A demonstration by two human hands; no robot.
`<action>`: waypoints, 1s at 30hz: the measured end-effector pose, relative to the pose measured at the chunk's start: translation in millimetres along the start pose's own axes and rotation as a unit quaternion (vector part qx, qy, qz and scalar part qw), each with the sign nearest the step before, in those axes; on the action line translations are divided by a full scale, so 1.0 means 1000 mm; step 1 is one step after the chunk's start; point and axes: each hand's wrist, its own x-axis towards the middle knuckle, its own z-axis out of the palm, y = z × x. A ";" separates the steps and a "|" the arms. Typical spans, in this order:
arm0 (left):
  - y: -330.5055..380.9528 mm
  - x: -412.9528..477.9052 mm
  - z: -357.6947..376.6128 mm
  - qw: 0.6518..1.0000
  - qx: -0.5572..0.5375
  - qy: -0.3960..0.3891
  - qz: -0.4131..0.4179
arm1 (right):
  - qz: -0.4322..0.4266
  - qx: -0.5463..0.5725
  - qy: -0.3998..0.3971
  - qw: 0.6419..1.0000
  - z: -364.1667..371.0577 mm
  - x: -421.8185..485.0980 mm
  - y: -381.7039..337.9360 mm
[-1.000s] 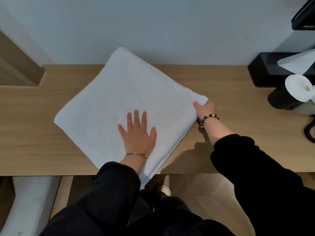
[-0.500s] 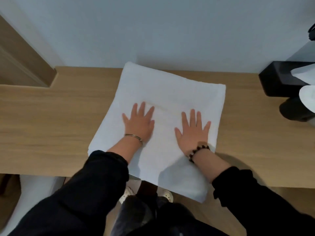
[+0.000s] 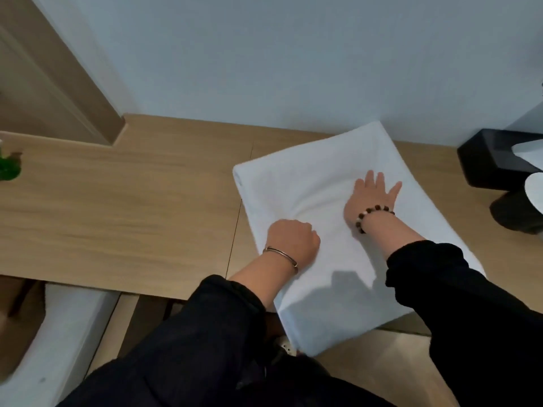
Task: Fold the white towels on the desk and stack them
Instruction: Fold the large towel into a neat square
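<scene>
We see the folded white towel (image 3: 317,183) lying askew on the right part of the wooden desk (image 3: 132,207), its far corner close to the wall and its near corner hanging over the front edge. Our right hand (image 3: 373,198) lies flat on it with the fingers spread. Our left hand (image 3: 291,239) rests on the towel's left side with fingers curled under; we cannot tell whether they pinch the cloth. A black tissue box (image 3: 493,160) stands just beside the towel, to its right.
</scene>
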 end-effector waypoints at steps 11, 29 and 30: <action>-0.120 -0.008 -0.004 0.573 -0.719 0.170 -0.355 | -0.119 0.094 0.095 0.984 0.044 -0.021 -0.045; -0.132 0.048 -0.056 0.372 -0.858 -0.053 -0.351 | -0.113 0.076 0.117 0.984 0.047 -0.020 -0.046; -0.138 0.051 -0.058 0.321 -0.873 -0.048 -0.363 | -0.114 0.077 0.117 0.983 0.047 -0.020 -0.046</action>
